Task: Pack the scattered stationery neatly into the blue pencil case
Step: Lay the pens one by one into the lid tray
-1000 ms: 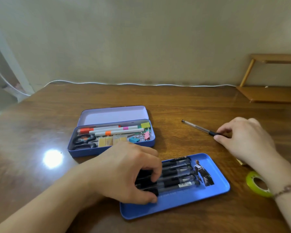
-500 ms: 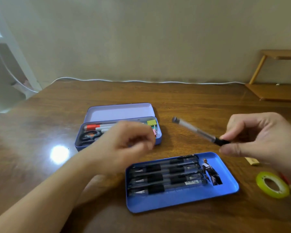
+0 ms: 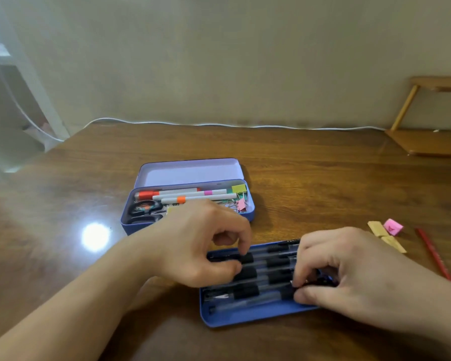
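A: Five or so black pens [image 3: 258, 280] are lying side by side in the near blue tray [image 3: 245, 317]; I cannot count exactly under the hands. Both hands are working over it.

B: Grips?

A: The right hand [image 3: 349, 277] is curling over the tray's right end, thumb and fingertips pinching the end of a pen in the nearer rows. The left hand [image 3: 198, 246] is curling too, fingers touching the black grips of the farther pens, seemingly nudging them straight. I cannot tell whether it is truly holding one.

B: So pens are nearly done?

A: Judging so. Right of the tray, loose items are waiting on the table [image 3: 63, 230]: a red pencil [image 3: 434, 254], two tan erasers [image 3: 387, 237], a pink eraser [image 3: 392, 226].

B: And farther back?

A: The blue pencil case [image 3: 188, 204] is sitting open, lid [image 3: 190, 173] tipped back, already holding markers [image 3: 193, 195], scissors [image 3: 143, 211] and binder clips [image 3: 241, 196].

B: Remaining?

A: Seating this pen, gathering the right-hand strays, fitting the tray in, closing up.
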Demonstrator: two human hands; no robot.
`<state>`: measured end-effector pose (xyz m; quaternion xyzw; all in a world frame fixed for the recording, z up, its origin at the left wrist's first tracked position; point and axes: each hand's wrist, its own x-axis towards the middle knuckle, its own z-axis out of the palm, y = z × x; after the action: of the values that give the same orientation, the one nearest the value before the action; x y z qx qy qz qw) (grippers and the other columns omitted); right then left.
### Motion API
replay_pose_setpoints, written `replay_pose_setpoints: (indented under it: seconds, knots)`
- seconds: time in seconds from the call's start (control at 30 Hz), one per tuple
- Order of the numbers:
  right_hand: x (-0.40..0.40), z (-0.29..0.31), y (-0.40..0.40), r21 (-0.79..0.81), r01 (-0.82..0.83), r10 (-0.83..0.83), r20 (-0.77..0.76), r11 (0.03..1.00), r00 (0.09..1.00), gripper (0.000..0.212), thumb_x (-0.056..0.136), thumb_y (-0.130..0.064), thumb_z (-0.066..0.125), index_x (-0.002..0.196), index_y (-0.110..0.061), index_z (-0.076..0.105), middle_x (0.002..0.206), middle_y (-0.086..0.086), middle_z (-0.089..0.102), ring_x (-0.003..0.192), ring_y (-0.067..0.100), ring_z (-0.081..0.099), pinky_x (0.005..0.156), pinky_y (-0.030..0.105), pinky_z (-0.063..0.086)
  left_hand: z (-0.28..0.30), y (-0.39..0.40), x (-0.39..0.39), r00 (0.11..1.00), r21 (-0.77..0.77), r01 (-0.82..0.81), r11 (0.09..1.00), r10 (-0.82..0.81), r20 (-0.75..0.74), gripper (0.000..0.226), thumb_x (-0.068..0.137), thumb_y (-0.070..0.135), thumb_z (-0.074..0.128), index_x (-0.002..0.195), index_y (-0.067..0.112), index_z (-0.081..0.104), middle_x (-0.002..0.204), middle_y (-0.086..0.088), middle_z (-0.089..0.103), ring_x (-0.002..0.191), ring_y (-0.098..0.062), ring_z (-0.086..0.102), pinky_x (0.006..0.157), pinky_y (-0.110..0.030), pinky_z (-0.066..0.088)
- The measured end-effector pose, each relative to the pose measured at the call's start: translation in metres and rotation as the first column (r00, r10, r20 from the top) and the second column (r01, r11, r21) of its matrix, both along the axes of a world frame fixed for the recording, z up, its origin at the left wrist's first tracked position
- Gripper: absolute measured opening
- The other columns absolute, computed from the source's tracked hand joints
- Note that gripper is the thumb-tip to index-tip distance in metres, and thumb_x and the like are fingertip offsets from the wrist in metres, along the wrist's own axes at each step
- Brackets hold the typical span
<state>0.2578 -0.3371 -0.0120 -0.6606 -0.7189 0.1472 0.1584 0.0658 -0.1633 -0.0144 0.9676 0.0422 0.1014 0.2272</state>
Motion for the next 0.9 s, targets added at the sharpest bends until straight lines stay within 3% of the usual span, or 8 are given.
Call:
replay_pose_setpoints:
  seconds: [0.23, 0.37, 0.47, 0.57, 0.67, 0.8, 0.9]
  knots:
    - [-0.008, -0.001, 0.001, 0.015, 0.014, -0.015, 0.068, 1.0, 0.998, 0.024, 0.071, -0.062, 0.059, 0.085, -0.043, 0.059, 0.085, -0.018, 0.06, 0.08, 0.003, 0.058, 0.063, 0.022, 0.046, 0.001, -0.014, 0.003, 0.995, 0.123, 0.073, 0.99, -0.065, -0.07, 0.033, 0.065, 0.047, 0.081, 0.081, 0.028, 0.061, 0.078, 0.011, 0.054, 0.067, -0.005, 0.051, 0.056, -0.02, 0.036]
    - [-0.007, 0.008, -0.001, -0.019, 0.049, -0.049, 0.012, 0.999, 0.999, 0.039, 0.069, -0.073, 0.056, 0.092, -0.043, 0.063, 0.086, -0.02, 0.062, 0.079, 0.003, 0.06, 0.062, 0.025, 0.048, 0.0, -0.017, 0.007, 0.994, 0.128, 0.092, 0.988, -0.084, -0.063, 0.036, 0.066, 0.052, 0.081, 0.085, 0.03, 0.061, 0.086, 0.013, 0.054, 0.072, -0.005, 0.051, 0.059, -0.024, 0.04]
    - [0.018, 0.018, -0.008, 0.092, 0.243, -0.243, -0.018, 0.966, 0.97, 0.034, 0.07, -0.074, 0.057, 0.09, -0.047, 0.064, 0.084, -0.024, 0.065, 0.074, 0.002, 0.06, 0.055, 0.021, 0.046, -0.001, -0.018, 0.006, 0.995, 0.123, 0.104, 0.987, -0.101, -0.027, 0.05, 0.068, 0.063, 0.077, 0.103, 0.032, 0.058, 0.109, 0.015, 0.051, 0.099, -0.007, 0.05, 0.081, -0.03, 0.046]
    - [0.07, 0.02, -0.018, 0.202, 0.546, -0.567, 0.063, 0.813, 0.821, 0.011, 0.071, -0.055, 0.069, 0.077, -0.047, 0.063, 0.07, -0.02, 0.065, 0.063, 0.001, 0.058, 0.05, 0.026, 0.043, -0.002, -0.02, 0.007, 0.987, 0.211, 0.143, 0.967, -0.124, -0.1, 0.077, 0.064, 0.076, 0.071, 0.125, 0.034, 0.046, 0.133, 0.016, 0.039, 0.123, -0.009, 0.039, 0.106, -0.023, 0.031]
    - [0.109, 0.011, -0.024, 0.095, 0.68, -0.685, 0.165, 0.727, 0.709, 0.015, 0.076, -0.042, 0.076, 0.08, -0.043, 0.061, 0.072, -0.017, 0.063, 0.069, 0.0, 0.056, 0.052, 0.025, 0.039, -0.004, -0.022, 0.007, 0.98, 0.238, 0.152, 0.959, -0.115, -0.161, 0.086, 0.062, 0.079, 0.069, 0.131, 0.04, 0.038, 0.14, 0.021, 0.03, 0.128, -0.005, 0.034, 0.107, -0.024, 0.026]
    - [0.118, 0.002, -0.023, -0.078, 0.669, -0.656, 0.142, 0.739, 0.742, 0.021, 0.077, -0.045, 0.075, 0.086, -0.049, 0.057, 0.084, -0.019, 0.062, 0.078, -0.003, 0.056, 0.056, 0.019, 0.04, -0.007, -0.021, 0.006, 0.976, 0.236, 0.163, 0.958, -0.12, -0.184, 0.085, 0.062, 0.078, 0.068, 0.131, 0.047, 0.032, 0.142, 0.027, 0.024, 0.127, 0.001, 0.034, 0.104, -0.024, 0.025]
    - [0.131, 0.003, -0.029, -0.082, 0.719, -0.705, 0.148, 0.69, 0.693, 0.019, 0.078, -0.042, 0.075, 0.083, -0.047, 0.057, 0.083, -0.015, 0.063, 0.078, 0.0, 0.057, 0.055, 0.021, 0.04, -0.01, -0.02, 0.007, 0.978, 0.22, 0.159, 0.963, -0.124, -0.166, 0.079, 0.065, 0.074, 0.068, 0.13, 0.046, 0.033, 0.141, 0.027, 0.026, 0.126, 0.002, 0.038, 0.103, -0.021, 0.029]
